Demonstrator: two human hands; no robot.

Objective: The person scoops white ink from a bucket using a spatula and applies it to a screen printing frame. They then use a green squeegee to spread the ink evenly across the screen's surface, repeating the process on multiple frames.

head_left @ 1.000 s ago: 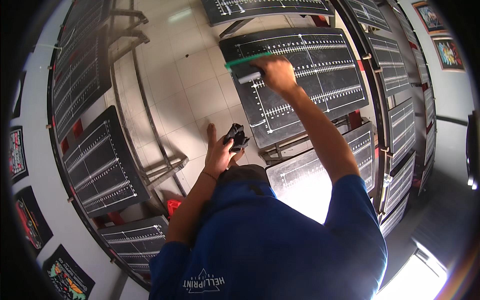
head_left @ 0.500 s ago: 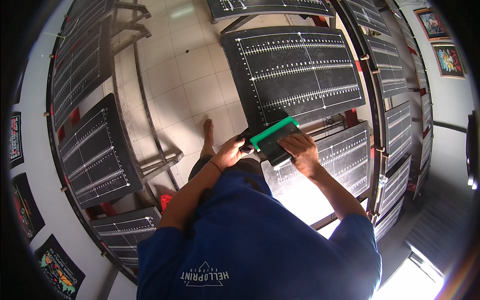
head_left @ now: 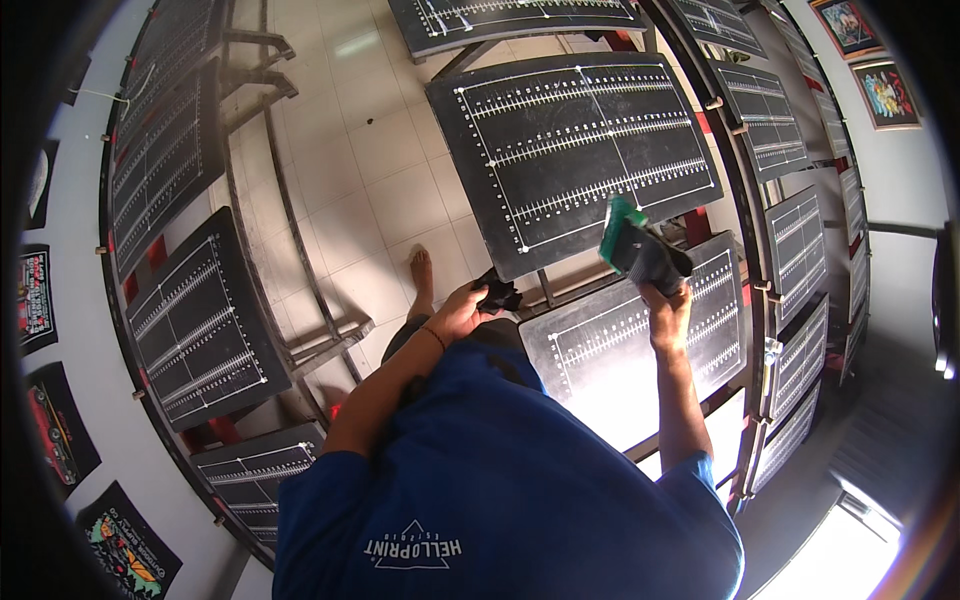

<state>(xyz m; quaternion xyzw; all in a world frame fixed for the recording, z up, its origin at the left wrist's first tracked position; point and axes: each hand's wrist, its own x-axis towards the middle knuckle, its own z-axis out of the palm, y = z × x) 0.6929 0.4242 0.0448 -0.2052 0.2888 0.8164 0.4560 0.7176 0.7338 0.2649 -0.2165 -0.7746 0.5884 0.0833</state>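
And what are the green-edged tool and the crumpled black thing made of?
The green-edged tool seems smooth plastic or rubber: its edge is solid green, but blur leaves it open. The crumpled black thing is probably matt cloth, bunched in soft folds.

I see dark posters (head_left: 62, 425) well left of the tiled floor (head_left: 345, 170), framed pictures (head_left: 886, 96) and a bright opening (head_left: 835, 560) to its right.

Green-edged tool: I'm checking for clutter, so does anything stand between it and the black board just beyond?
Nothing visible: the green-edged tool, in the right hand, overlaps the black board in view. The left hand holds a crumpled black item aside.
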